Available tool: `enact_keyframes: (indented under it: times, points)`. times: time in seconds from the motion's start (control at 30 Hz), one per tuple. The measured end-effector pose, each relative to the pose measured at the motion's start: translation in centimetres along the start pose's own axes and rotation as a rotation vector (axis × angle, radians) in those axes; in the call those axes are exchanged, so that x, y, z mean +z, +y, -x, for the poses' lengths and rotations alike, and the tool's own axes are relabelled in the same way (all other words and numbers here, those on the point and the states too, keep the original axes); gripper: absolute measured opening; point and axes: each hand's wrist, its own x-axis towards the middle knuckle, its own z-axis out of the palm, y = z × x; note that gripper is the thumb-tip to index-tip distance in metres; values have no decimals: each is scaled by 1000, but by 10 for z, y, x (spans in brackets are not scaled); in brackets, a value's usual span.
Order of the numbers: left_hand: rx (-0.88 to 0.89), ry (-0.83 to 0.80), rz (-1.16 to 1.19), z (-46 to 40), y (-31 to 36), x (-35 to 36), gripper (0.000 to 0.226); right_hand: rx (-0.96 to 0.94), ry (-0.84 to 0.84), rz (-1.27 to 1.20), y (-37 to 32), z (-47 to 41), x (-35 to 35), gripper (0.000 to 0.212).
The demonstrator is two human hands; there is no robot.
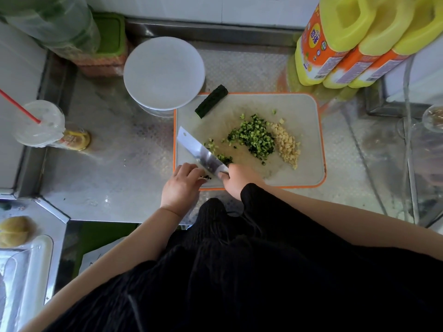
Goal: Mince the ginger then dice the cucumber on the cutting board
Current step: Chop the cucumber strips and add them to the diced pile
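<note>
Right hand: the right hand [236, 179] has its grip curled tight round the knife [202, 153] handle, at the near edge of the board [304, 111].
Left hand: the left hand [183, 182] is just left of that grip. Its curled fingertips press a small dark bit of cucumber [206, 177], right beside the blade.
Diced cucumber: a green pile [254, 137] lies just past the grip, a bit to the right.
Ginger: a pale pile [286, 146] touches the green pile on its far right side. It looks all minced.
Left to do: I think one uncut piece [212, 101] waits far past the grip, at the back left corner of the board.
Plate: a white plate [164, 73] sits beyond it, on the table [107, 164].
</note>
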Motion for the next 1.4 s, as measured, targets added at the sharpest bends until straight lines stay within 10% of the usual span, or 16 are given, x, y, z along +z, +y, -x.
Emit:
enact_keyframes:
  times: [0.5, 0.9, 1.17, 1.4]
  points:
    - [-6, -5, -19, -9, -3, 5, 6, -63, -4, 109, -10, -7, 13, 21]
    - [128, 111, -200, -25, 37, 7, 42, 98, 125, -374, 28, -9, -16, 39]
    - [152, -327, -546, -31, 46, 4, 88, 52, 177, -543, 44, 8, -35, 53]
    - [231, 214, -174, -47, 68, -30, 52, -7, 254, -330, 63, 43, -39, 32]
